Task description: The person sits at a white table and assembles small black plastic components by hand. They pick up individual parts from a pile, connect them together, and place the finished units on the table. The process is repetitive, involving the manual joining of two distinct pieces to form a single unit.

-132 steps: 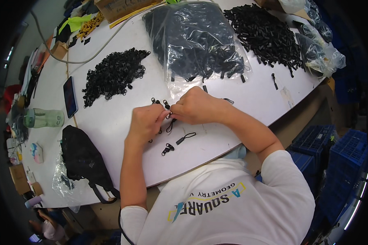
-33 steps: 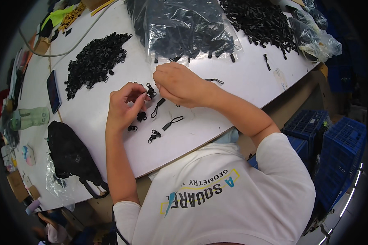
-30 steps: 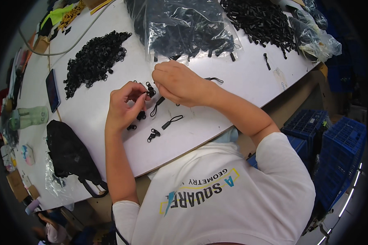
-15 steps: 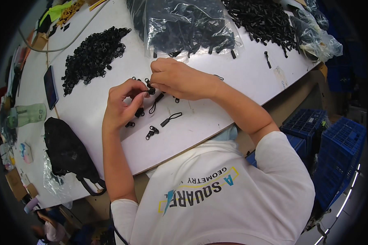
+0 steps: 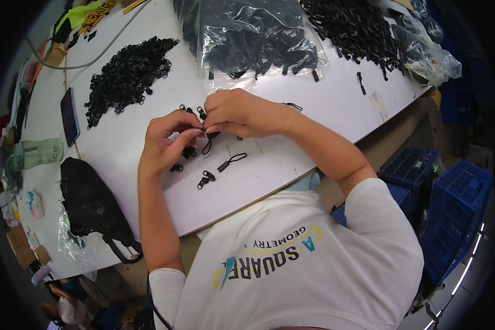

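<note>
My left hand [image 5: 169,140] is closed in a pinch above the table, on a small black zipper slider that its fingertips mostly hide. My right hand [image 5: 241,114] meets it fingertip to fingertip, pinching a black cord zipper pull [image 5: 207,147] whose loop hangs below the fingers. Loose black zipper sliders [image 5: 188,152] lie under and beside my left hand. Closer to the table edge rest a few more sliders [image 5: 206,180] and another cord pull [image 5: 232,162] with its loop spread.
A heap of black sliders [image 5: 124,77] lies at the far left, a heap of cord pulls [image 5: 357,36] at the far right. Between them is a clear plastic bag [image 5: 258,41] of black pulls. A phone [image 5: 70,117], green bottle [image 5: 41,153] and black bag [image 5: 91,198] are left; blue crates [image 5: 456,212] stand right.
My right hand has come down slightly, closer to my left fingertips. The slider that showed at the left fingertips is now mostly covered, and the cord pull has shifted up between the hands.
</note>
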Demonstrator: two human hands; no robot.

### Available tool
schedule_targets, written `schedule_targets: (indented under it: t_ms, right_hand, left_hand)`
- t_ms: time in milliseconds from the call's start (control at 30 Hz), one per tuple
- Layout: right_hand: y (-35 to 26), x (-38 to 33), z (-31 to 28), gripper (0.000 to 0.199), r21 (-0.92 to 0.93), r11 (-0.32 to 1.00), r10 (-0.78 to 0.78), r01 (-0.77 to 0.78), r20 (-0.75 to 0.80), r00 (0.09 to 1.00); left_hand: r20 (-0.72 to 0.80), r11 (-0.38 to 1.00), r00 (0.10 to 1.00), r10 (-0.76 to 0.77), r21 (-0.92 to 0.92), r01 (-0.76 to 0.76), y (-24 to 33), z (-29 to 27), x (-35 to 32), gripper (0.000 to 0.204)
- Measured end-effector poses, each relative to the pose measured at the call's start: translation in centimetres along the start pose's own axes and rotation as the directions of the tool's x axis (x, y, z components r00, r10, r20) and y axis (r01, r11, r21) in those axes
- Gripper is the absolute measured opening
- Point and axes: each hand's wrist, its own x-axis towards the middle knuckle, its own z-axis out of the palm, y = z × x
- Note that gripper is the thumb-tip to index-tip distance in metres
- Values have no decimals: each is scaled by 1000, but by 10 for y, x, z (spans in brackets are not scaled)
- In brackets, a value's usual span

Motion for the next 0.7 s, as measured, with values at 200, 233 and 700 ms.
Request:
schedule_targets:
  t_ms: [200,233,700]
  right_hand:
    - [-12,2,-7,17,329,884,286,-332,181,941]
    - [-15,3,-8,19,377,828,351,-415,230,908]
    - [-9,1,1,16,-123,962,244,-244,-13,970]
  left_hand:
    - [-12,987,987,158,32,-157,2,2,2,15]
    - [-17,976,979,203,88,-200,3,2,2,17]
    - [-122,855,933,339,454,-251,-3,12,5,6]
